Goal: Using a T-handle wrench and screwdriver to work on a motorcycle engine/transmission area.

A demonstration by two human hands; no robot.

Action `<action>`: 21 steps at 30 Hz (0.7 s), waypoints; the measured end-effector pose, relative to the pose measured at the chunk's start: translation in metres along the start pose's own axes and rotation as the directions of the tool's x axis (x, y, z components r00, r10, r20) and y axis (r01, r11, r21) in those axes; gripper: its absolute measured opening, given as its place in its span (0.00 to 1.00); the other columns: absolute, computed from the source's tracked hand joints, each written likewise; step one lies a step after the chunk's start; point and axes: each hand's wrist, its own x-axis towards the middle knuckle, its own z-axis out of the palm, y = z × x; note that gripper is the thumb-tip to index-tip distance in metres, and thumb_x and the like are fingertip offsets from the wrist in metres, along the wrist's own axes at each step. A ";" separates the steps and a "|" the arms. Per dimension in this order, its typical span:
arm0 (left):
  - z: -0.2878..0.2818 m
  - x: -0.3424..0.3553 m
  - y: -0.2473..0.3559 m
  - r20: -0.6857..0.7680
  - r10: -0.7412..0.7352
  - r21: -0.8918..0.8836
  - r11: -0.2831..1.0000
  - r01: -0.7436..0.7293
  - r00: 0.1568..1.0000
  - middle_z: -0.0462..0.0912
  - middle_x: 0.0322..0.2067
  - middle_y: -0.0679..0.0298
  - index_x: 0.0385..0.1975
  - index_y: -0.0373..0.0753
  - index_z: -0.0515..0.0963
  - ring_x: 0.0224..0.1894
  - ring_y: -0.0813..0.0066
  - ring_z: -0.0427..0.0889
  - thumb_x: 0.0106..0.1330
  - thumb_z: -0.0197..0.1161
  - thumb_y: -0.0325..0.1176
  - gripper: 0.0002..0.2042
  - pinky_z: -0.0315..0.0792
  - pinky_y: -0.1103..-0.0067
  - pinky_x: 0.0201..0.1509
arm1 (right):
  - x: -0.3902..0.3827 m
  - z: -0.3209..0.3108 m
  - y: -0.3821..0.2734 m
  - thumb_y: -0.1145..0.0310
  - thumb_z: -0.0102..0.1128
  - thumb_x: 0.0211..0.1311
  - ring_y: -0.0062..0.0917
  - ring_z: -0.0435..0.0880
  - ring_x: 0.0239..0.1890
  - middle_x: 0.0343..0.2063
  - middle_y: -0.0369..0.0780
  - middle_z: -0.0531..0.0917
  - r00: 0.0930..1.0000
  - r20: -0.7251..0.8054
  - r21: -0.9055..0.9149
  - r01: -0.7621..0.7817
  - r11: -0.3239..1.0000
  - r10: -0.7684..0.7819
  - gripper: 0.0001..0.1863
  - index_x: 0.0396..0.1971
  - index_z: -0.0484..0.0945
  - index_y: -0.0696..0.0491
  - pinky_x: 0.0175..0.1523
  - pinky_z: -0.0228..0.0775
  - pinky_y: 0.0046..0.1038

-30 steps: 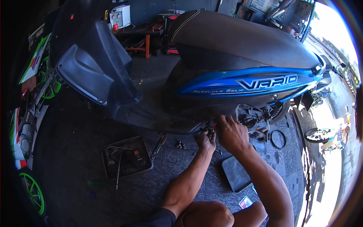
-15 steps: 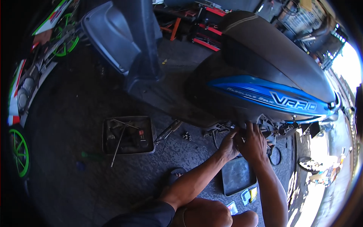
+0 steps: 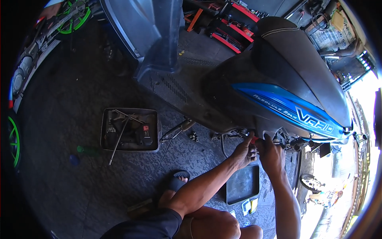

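A scooter (image 3: 223,99) with a dark seat and a blue side panel stands in front of me. Both hands are together under its lower side edge, at the exposed engine parts. My left hand (image 3: 243,154) has its fingers curled, thumb up against a small red piece (image 3: 254,140) that looks like a tool handle. On the other side of that piece, my right hand (image 3: 272,155) is bent round it with knuckles up. Most of what the fingers grip is hidden. Below the hands, a shallow black tray (image 3: 242,184) lies on the floor.
To the left, a tool tray (image 3: 159,146) holds a long T-shaped bar (image 3: 119,139) and a black power tool (image 3: 146,137). A red tool cart (image 3: 234,32) stands behind the scooter. Small packets (image 3: 250,206) lie by the black tray. Another motorcycle with green wheels (image 3: 15,143) is at far left.
The view has shifted, so the scooter sits further right. My hands have stayed beneath the side panel, drawn slightly lower from it, and the red piece now shows between them.
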 end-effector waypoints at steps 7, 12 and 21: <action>-0.023 0.013 0.002 0.057 -0.014 0.143 0.990 0.006 0.998 0.66 0.13 0.77 0.22 0.50 0.73 0.15 0.86 0.65 0.61 0.63 0.61 0.21 0.58 0.84 0.23 | -0.003 0.012 0.011 0.56 0.54 0.66 0.52 0.83 0.31 0.25 0.54 0.83 0.860 -0.259 -0.056 0.442 0.895 -0.441 0.22 0.55 0.73 0.53 0.35 0.73 0.49; -0.013 0.014 -0.003 0.000 -0.033 -0.004 0.999 0.033 0.999 0.70 0.15 0.75 0.21 0.50 0.74 0.17 0.85 0.66 0.63 0.64 0.57 0.19 0.58 0.86 0.23 | 0.008 0.015 0.023 0.63 0.60 0.62 0.49 0.83 0.40 0.43 0.54 0.82 0.969 0.216 0.112 -0.148 0.983 0.121 0.23 0.57 0.72 0.50 0.36 0.74 0.48; -0.017 0.009 0.007 -0.020 0.042 -0.046 0.998 -0.043 0.999 0.69 0.15 0.75 0.26 0.45 0.74 0.17 0.84 0.66 0.69 0.59 0.48 0.15 0.60 0.82 0.26 | 0.006 0.004 -0.009 0.61 0.56 0.65 0.49 0.85 0.33 0.25 0.46 0.82 0.987 -0.067 -0.064 0.140 0.988 -0.144 0.20 0.55 0.72 0.53 0.41 0.75 0.45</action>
